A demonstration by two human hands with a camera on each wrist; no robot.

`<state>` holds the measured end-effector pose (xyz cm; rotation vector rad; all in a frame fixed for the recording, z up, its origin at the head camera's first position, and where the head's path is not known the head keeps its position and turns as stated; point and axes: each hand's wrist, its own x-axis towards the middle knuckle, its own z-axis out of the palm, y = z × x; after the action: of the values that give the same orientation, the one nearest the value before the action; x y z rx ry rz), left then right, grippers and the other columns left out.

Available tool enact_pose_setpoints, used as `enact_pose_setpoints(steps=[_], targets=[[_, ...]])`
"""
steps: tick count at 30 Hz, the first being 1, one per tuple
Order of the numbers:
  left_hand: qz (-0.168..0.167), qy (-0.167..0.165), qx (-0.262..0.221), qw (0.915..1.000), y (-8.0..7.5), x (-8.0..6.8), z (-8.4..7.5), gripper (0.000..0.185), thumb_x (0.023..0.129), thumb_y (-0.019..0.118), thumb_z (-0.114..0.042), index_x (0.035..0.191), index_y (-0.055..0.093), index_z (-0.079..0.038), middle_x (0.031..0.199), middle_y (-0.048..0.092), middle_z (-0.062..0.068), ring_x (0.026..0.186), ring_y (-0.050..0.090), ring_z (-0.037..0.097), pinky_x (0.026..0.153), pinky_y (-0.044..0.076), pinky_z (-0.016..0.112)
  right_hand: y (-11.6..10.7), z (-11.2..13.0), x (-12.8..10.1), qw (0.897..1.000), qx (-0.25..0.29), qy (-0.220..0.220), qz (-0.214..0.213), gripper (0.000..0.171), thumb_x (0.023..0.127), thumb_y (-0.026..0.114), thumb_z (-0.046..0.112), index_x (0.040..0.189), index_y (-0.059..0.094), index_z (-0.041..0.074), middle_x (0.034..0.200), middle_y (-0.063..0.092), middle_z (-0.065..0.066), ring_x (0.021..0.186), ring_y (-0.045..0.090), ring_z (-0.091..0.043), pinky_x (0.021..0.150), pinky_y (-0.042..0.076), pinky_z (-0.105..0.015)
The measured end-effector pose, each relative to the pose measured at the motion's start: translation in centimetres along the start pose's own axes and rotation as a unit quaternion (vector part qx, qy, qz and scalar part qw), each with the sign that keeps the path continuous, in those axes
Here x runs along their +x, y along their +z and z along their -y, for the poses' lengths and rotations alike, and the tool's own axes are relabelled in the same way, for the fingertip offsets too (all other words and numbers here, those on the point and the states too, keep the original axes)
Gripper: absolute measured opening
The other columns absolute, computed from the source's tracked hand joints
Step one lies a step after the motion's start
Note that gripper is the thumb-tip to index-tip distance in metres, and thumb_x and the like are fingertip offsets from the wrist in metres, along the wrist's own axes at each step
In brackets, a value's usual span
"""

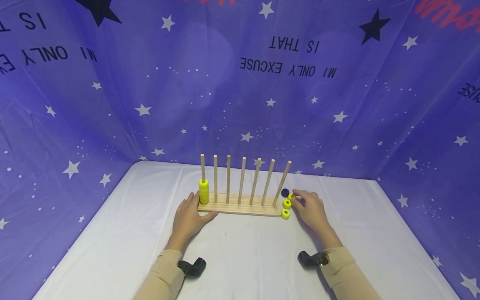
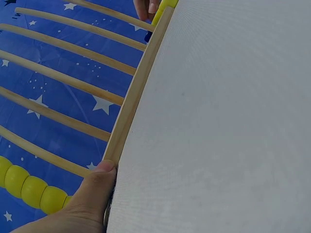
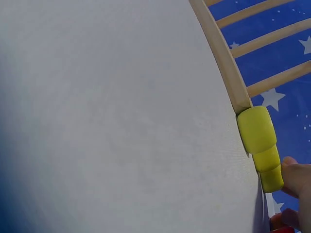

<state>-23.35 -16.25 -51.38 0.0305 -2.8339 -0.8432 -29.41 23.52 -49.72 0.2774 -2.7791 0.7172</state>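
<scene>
My left hand (image 1: 190,216) flat, steadying rack (image 1: 240,207); right hand (image 1: 309,208) pinches yellow ring (image 1: 291,196). Risk: fingers nudge neighbouring rings (image 1: 286,209), which roll off.

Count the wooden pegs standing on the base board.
7. The pegs stand in one row along the wooden base, left to right. The leftmost peg carries stacked yellow rings; the other six are bare. None seems hidden.

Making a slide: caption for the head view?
Left hand steadies seven-peg wooden rack; right hand touches yellow rings beside it.
</scene>
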Motion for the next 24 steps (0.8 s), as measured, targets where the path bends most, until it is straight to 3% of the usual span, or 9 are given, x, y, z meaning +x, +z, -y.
enact_pose_setpoints(steps=[6, 16, 24], targets=[[0.000, -0.003, 0.001, 1.0000, 0.13, 0.04, 0.08, 0.102, 0.073, 0.065, -0.069, 0.147, 0.030, -0.008, 0.150, 0.036, 0.018, 0.142, 0.028, 0.035, 0.119, 0.019, 0.050, 0.26, -0.07, 0.00, 1.000, -0.008, -0.009, -0.008, 0.041, 0.090, 0.063, 0.035, 0.127, 0.059, 0.016, 0.123, 0.065, -0.007, 0.113, 0.053, -0.033, 0.098, 0.037, -0.054], [0.001, -0.006, 0.001, 1.0000, 0.15, 0.03, 0.03, 0.102, 0.072, 0.065, -0.069, 0.148, 0.030, -0.009, 0.150, 0.036, 0.018, 0.142, 0.027, 0.035, 0.119, 0.019, 0.050, 0.33, -0.23, -0.23, 0.999, -0.025, -0.031, -0.030, 0.038, 0.087, 0.067, 0.030, 0.122, 0.063, 0.015, 0.110, 0.068, -0.004, 0.106, 0.055, -0.030, 0.092, 0.041, -0.051], [-0.005, 0.001, -0.001, 1.0000, 0.04, -0.02, -0.08, 0.101, 0.073, 0.065, -0.068, 0.147, 0.031, -0.008, 0.149, 0.038, 0.018, 0.142, 0.029, 0.035, 0.119, 0.020, 0.050, 0.46, -0.32, -0.08, 0.999, -0.036, -0.029, -0.025, 0.039, 0.087, 0.067, 0.033, 0.122, 0.064, 0.016, 0.112, 0.066, -0.005, 0.107, 0.054, -0.031, 0.093, 0.041, -0.052]])
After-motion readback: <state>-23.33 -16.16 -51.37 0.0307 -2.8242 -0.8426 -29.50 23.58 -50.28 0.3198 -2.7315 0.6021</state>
